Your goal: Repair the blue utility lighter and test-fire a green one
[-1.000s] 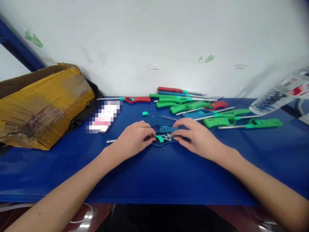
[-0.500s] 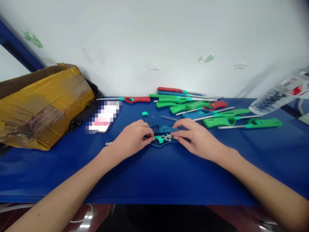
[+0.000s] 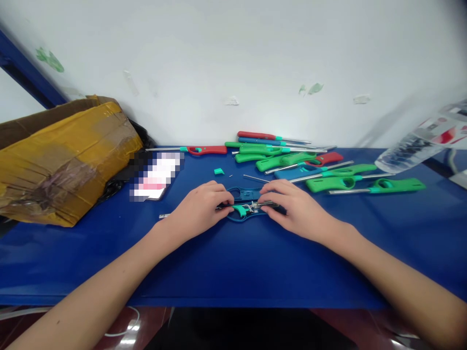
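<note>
So you've got the blue lighter lying open at the middle of the frame, between your hands. One half of its shell lies just above the half with the guts. The green trigger and some pale wires sit at the lower half, so as far as I can see, parts are in it but the two halves aren't joined. Can't tell if everything's seated, your fingers cover too much.

Your left hand is pinched narrow on the trigger end of the lighter, and a metal tip pokes out on the far side of that hand. Your right hand has its fingers bent in close over the dark and metal bits at the other end; can't tell how firmly it's gripping, if at all.

Loose stuff above the shell: a small green piece, a tiny pin and a thin rod, whose right end is right by your right fingers, so that's the one in the way. Green lighters and others crowd the upper right, with a bottle tilted at the right edge. Phone and taped box are over left, apart from the lighter.
</note>
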`<state>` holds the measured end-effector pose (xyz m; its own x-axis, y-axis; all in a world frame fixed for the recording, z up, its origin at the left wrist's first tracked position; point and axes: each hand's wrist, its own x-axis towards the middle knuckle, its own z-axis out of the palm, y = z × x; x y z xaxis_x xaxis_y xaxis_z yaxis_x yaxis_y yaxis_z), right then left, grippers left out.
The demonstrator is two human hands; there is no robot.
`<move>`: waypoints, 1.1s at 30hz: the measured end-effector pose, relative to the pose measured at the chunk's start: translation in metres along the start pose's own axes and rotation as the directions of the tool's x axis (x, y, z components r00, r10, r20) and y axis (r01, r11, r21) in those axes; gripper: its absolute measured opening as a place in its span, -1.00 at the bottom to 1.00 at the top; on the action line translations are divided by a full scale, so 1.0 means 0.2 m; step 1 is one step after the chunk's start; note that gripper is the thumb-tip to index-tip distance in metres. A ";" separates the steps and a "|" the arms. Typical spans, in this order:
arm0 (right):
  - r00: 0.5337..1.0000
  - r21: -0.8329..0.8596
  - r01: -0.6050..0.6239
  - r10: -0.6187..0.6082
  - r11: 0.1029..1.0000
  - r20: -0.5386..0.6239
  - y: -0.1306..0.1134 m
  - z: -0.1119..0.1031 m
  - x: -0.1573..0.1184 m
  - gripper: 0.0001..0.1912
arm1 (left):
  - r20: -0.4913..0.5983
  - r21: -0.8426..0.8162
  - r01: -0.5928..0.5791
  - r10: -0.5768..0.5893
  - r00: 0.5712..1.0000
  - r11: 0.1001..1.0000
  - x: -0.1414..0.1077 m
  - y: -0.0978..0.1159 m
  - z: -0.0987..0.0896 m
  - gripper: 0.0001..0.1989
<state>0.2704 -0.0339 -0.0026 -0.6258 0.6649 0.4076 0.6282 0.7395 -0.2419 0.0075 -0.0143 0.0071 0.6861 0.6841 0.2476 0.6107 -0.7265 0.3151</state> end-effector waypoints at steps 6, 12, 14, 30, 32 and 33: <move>1.000 -0.002 0.007 -0.007 1.000 -0.003 0.00 0.00 0.00 -0.81 | -0.005 0.002 -0.007 0.007 1.000 1.000 0.00 0.00 0.00 -0.90; 1.000 -0.017 0.005 -0.004 1.000 0.013 0.00 0.00 0.00 -0.81 | 0.001 -0.006 -0.001 0.001 1.000 1.000 0.00 0.01 0.00 -0.88; 1.000 -0.021 0.005 -0.005 1.000 0.017 0.01 0.00 0.00 -0.80 | 0.004 -0.011 0.000 0.000 1.000 1.000 0.00 0.01 0.00 -0.88; 1.000 -0.026 0.006 -0.006 1.000 0.003 0.01 0.00 0.00 -0.79 | 0.016 0.007 0.009 -0.009 1.000 1.000 0.00 0.04 -0.02 -0.72; 1.000 -0.026 0.006 -0.006 1.000 0.003 0.01 0.00 0.00 -0.79 | 0.031 0.009 -0.004 0.004 0.999 1.000 0.00 0.05 -0.02 -0.61; 1.000 -0.026 0.005 -0.005 1.000 0.001 0.01 0.00 0.00 -0.80 | 0.035 0.013 -0.017 0.016 0.999 1.000 0.00 0.05 -0.02 -0.56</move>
<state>0.2708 -0.0330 -0.0034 -0.6298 0.6610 0.4078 0.6363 0.7402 -0.2171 0.0111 -0.0213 0.0133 0.7092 0.6697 0.2204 0.6045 -0.7385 0.2988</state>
